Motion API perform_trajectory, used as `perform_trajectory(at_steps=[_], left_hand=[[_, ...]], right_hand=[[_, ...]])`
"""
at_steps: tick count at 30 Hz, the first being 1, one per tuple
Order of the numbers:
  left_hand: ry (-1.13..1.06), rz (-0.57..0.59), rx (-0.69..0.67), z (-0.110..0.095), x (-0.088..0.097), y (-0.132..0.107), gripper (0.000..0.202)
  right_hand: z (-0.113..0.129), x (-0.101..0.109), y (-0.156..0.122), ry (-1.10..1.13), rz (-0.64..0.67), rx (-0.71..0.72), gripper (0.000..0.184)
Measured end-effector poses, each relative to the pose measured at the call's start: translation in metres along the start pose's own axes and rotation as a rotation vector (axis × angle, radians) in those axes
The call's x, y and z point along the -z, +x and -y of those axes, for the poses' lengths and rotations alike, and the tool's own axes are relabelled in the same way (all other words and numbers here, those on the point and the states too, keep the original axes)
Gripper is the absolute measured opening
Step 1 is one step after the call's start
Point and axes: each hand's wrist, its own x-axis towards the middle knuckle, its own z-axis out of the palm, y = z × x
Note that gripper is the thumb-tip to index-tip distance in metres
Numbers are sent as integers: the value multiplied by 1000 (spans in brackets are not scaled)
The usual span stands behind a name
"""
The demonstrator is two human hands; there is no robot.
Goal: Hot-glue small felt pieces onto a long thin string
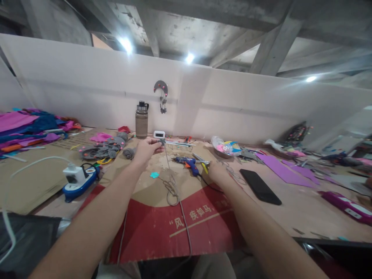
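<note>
My left hand (149, 150) is raised over the cardboard, thumb and fingers pinched on a small grey felt piece (162, 142). A grey cord (166, 157) hangs from that piece into a loose tangle on the cardboard. My right hand (218, 171) is low over the board at the near end of the silver scissors (200, 159); its blurred fingers do not show whether they grip them. Beside it are a yellow handle (205, 168) and a blue glue gun (190, 166) with a black cable. A turquoise flower cutout (154, 175) lies between my arms.
A bottle (141, 121) stands by the white partition, where a grey moon-shaped ornament (161, 91) hangs. On the left are a blue power strip (80, 186), grey felt scraps (106, 149) and coloured sheets (26, 124). A black phone (259, 186) and purple sheets (283, 168) lie right.
</note>
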Motion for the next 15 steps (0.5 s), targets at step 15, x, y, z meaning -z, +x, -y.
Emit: perform_trajectory(at_steps=[15], left_hand=[[104,53,43,5,5,3,28]], right_hand=[[-25,14,0,286,-218,-61,60]])
